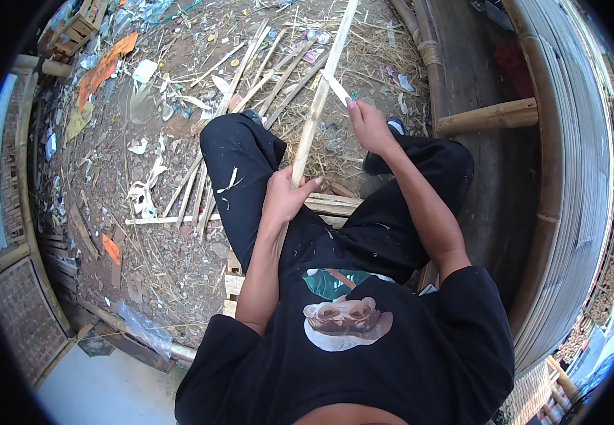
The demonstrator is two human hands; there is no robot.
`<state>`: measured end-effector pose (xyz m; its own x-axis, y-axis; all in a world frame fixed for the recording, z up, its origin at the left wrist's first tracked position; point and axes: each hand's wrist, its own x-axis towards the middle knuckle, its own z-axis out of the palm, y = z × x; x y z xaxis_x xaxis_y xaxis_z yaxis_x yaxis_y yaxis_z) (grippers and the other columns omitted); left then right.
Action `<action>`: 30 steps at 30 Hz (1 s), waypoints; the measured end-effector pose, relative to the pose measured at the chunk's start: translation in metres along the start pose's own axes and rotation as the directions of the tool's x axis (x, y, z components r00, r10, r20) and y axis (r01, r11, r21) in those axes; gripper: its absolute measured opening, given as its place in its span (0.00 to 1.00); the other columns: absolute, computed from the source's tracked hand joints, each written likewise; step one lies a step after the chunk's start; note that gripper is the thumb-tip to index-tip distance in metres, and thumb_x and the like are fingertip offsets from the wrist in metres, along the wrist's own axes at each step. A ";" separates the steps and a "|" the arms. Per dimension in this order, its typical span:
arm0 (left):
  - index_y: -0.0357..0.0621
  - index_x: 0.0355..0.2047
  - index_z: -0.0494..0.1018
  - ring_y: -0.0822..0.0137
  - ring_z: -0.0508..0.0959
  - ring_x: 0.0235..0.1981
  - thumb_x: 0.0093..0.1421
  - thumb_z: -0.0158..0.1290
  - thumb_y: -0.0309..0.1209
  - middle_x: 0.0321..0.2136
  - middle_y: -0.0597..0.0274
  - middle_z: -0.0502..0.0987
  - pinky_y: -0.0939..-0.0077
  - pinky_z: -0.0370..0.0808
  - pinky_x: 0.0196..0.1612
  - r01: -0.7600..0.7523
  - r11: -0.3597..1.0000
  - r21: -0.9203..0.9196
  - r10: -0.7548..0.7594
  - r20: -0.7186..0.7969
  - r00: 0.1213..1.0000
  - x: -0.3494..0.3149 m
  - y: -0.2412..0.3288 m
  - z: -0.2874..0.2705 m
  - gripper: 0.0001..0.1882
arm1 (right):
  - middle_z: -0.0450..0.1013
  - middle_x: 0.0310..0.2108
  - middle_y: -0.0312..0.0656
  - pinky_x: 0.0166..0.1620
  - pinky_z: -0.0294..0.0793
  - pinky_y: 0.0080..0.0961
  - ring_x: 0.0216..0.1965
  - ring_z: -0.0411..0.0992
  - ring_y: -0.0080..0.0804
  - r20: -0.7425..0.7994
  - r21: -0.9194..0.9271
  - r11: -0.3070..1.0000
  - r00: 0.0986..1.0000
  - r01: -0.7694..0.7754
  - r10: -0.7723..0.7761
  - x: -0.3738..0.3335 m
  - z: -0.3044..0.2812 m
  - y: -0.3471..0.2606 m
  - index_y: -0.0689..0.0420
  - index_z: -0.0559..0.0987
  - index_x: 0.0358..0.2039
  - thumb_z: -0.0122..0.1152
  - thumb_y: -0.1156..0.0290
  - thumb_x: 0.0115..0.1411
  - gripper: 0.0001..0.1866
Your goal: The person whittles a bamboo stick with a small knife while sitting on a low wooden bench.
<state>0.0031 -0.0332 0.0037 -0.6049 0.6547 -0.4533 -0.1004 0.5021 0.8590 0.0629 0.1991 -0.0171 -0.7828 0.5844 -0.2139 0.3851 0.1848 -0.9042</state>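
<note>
My left hand is closed round a long, pale bamboo strip, its thumb stretched out to the right. From between my legs the strip slants up and away, past the top edge of the view. In my closed right hand is a knife with a pale blade; most of its handle is hidden by the fingers. The blade lies across the strip's right side, well beyond my left hand, and seems to touch it. Thin shavings are scattered over my black trousers.
Several loose strips lie on the littered ground beyond my knees, among straw and scraps. A bamboo-framed platform runs along the right. Orange sheeting and a wooden crate are at the far left, and clear plastic lies near left.
</note>
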 end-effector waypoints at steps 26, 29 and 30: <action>0.44 0.18 0.65 0.82 0.60 0.16 0.50 0.64 0.32 0.13 0.74 0.63 0.80 0.58 0.18 0.001 0.998 0.061 -0.002 0.007 1.000 -0.002 0.004 -0.001 0.17 | 0.59 0.12 0.32 0.14 0.58 0.26 0.09 0.57 0.27 0.242 0.238 0.911 0.929 -0.336 0.280 0.002 -0.001 -0.006 0.54 0.66 0.26 0.38 0.53 0.69 0.20; 0.44 0.18 0.64 0.82 0.60 0.16 0.50 0.64 0.32 0.13 0.75 0.63 0.81 0.58 0.18 -0.014 0.997 0.075 0.013 0.008 1.000 -0.002 0.006 0.003 0.17 | 0.69 0.16 0.49 0.20 0.68 0.37 0.15 0.67 0.49 -0.167 -0.430 0.841 0.887 0.328 -0.431 0.018 0.004 0.018 0.60 0.70 0.28 0.40 0.56 0.68 0.20; 0.44 0.18 0.64 0.82 0.61 0.16 0.50 0.64 0.32 0.13 0.75 0.63 0.81 0.58 0.18 0.010 0.994 0.107 -0.012 0.023 1.000 -0.003 0.004 0.003 0.17 | 0.69 0.16 0.49 0.20 0.68 0.37 0.15 0.67 0.49 -0.168 -0.430 0.841 0.886 0.328 -0.432 0.023 0.003 0.015 0.60 0.70 0.28 0.40 0.56 0.68 0.20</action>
<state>0.0072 -0.0312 0.0079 -0.5855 0.6611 -0.4692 -0.0214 0.5659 0.8242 0.0491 0.2127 -0.0364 -0.7776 0.5708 0.2635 0.2770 0.6873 -0.6716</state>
